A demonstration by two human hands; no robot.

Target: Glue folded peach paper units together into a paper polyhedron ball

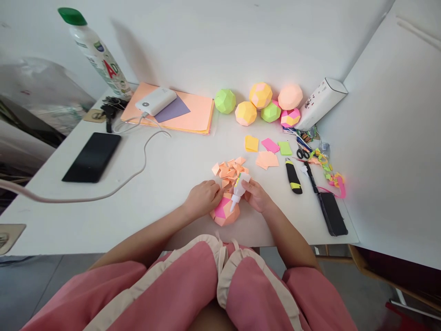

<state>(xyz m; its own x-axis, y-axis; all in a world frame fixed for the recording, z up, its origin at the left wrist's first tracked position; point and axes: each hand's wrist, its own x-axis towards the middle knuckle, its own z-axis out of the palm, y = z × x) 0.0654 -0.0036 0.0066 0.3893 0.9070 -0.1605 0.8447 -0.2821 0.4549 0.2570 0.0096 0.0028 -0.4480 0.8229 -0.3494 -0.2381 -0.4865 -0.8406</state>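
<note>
My left hand [203, 197] is closed on a faceted paper ball [225, 212] of orange and pink panels, near the front edge of the white table [172, 202]. My right hand [257, 195] grips a small white glue bottle [239, 188], tilted with its nozzle down on the ball. Just behind my hands lies a heap of folded orange paper pieces [229, 169].
Several finished paper balls [260, 103] sit at the back. Coloured paper squares [268, 151], a black-yellow cutter [293, 177], scissors [303, 151], a black case [332, 212] and paper scraps lie right. A phone [92, 157], power bank [155, 101], cable, orange sheets [193, 115] and a bottle [96, 53] are left.
</note>
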